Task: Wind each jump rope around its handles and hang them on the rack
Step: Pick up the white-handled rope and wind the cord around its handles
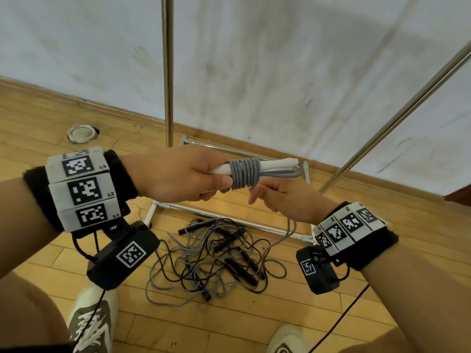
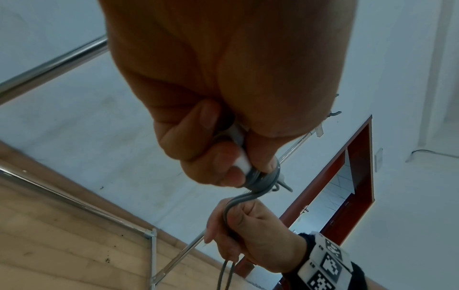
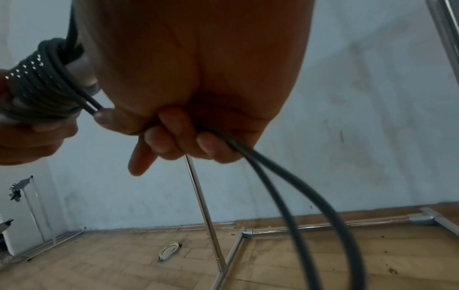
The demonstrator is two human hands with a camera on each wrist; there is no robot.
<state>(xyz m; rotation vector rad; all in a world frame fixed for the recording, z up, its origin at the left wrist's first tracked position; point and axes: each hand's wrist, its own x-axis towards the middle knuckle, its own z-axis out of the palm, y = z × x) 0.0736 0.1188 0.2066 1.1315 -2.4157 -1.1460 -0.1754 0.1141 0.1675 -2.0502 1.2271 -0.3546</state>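
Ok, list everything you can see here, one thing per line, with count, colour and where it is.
handles: two, white, side by side in the left hand
grey rope: one, partly coiled round the handles, its doubled tail running down through the right hand
rope pile: count unclear, grey and black cords with black handles, tangled on the floor
rack: one, silver metal, upright poles and base frame by the wall
floor cap: one, off-white, round, on the wooden floor to the left
doorway: one, red-brown frame, in the wall, left wrist view
shoes: two, white and grey-green, bottom edge
left hand: grips the handles
right hand: holds the rope tail
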